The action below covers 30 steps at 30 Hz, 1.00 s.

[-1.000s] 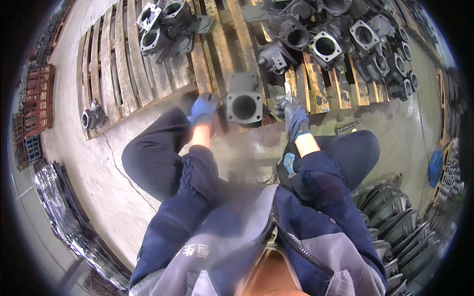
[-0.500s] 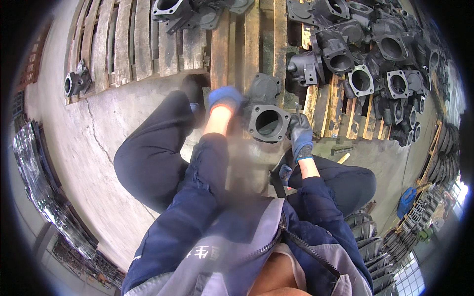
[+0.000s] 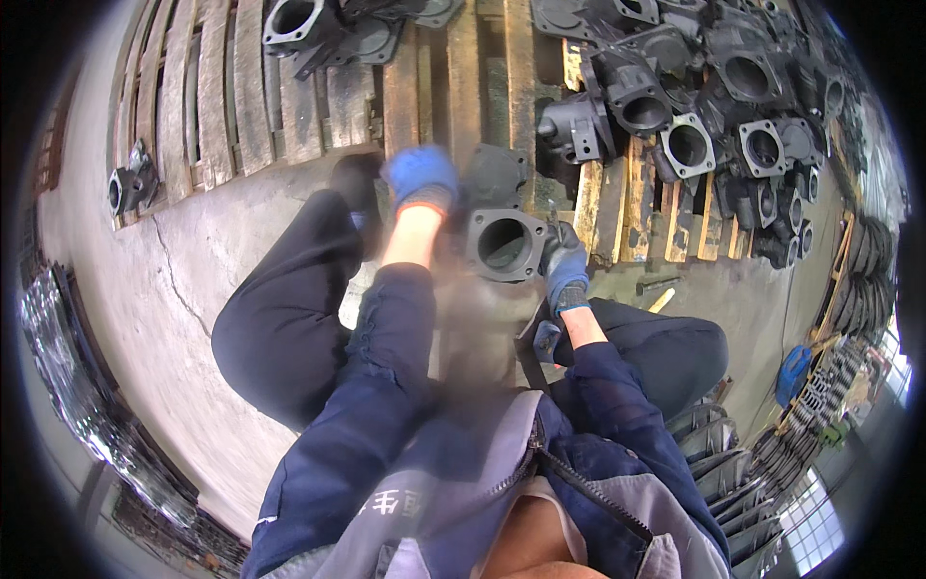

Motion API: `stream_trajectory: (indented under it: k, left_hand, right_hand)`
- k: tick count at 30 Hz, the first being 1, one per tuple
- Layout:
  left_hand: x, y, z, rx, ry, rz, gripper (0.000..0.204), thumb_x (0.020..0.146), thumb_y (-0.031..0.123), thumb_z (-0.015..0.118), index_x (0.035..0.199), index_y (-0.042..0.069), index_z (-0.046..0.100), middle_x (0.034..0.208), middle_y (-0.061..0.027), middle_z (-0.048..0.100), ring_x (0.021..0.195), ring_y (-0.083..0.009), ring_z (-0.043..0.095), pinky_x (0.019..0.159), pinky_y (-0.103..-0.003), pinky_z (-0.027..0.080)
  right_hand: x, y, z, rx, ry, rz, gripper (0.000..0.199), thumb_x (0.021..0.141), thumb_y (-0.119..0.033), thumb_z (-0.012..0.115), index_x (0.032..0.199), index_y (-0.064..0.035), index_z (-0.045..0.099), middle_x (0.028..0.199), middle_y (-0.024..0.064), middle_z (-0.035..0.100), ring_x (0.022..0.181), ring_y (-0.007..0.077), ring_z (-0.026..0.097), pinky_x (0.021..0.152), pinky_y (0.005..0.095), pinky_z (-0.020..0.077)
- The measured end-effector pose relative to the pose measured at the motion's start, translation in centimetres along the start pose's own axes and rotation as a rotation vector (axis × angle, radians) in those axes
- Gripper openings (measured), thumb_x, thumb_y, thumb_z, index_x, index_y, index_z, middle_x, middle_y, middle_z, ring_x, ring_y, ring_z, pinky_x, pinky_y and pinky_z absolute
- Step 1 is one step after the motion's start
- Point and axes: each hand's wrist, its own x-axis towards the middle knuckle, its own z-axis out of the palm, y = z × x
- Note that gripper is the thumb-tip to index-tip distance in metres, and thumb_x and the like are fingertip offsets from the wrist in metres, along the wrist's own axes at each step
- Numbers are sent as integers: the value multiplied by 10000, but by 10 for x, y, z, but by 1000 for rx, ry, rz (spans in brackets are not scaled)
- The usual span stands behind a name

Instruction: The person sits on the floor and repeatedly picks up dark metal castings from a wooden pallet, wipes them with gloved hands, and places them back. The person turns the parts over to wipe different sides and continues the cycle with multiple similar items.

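Note:
A dark grey metal casting [image 3: 476, 230] stands in front of me between my knees, its square flange with a large round bore facing up and a flat plate part behind it. My right hand [image 3: 567, 270], in a grey-and-blue glove, is closed against the flange's right edge. A slim thing pokes up from its fingers, too small to name. Left of the casting is my left hand [image 3: 422, 180] in a blue glove. It is rounded in outline but smeared, so its fingers and anything in them cannot be made out.
Wooden pallets [image 3: 214, 96] lie ahead. Many similar castings [image 3: 748, 75] are heaped at the far right, with more [image 3: 292, 19] at the top. A lone small casting [image 3: 133, 181] sits on the left pallet's corner. A dark bar [image 3: 658, 285] lies on the floor beyond my right knee.
The whole view has shifted slightly. My left hand has moved a little farther from me along the casting's left side. My right hand stays at the flange's right edge.

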Motion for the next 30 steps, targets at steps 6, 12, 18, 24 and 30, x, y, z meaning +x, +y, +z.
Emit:
stream_trajectory:
  k: [6, 12, 18, 24, 30]
  left_hand:
    - [21, 30, -13, -25, -33, 23, 390, 763, 251, 768, 1120, 97, 739, 1198, -151, 687, 1159, -317, 641, 958, -403, 512]
    - [22, -5, 1, 123, -138, 98, 451, 861, 449, 601, 1063, 70, 739, 1119, -216, 680, 1075, -380, 651, 893, -456, 527]
    - [-10, -43, 87, -570, -260, -121, 712, 962, 609, 384, 1153, -18, 663, 1070, -228, 695, 1049, -389, 659, 884, -458, 493]
    - [-51, -40, 89, -819, -82, -75, 610, 964, 535, 485, 1117, -23, 677, 1000, -166, 696, 887, -300, 636, 771, -405, 488]
    - [-137, -16, 60, -1274, 117, 106, 573, 971, 521, 495, 1099, -13, 659, 836, -78, 603, 729, -163, 523, 677, -322, 437]
  right_hand:
    - [2, 67, 33, -389, 64, -334, 141, 986, -96, 542, 1045, -55, 663, 783, 27, 634, 703, 125, 546, 642, 298, 479]
    - [2, 31, 35, -168, 75, -459, 180, 992, -210, 559, 1013, -65, 663, 765, 36, 636, 676, 140, 570, 620, 309, 486]
    - [29, 30, 41, -124, -404, 46, 526, 875, -210, 611, 1351, -42, 465, 1226, 135, 568, 1027, 245, 620, 960, 351, 419]
    - [28, 44, 53, 304, -211, 27, 660, 818, -290, 666, 1391, -33, 463, 1174, 147, 668, 1153, 270, 611, 1079, 377, 383]
    - [5, -122, -41, 337, 104, -107, 273, 925, -284, 582, 1037, -38, 622, 890, 146, 663, 812, 254, 608, 707, 384, 474]
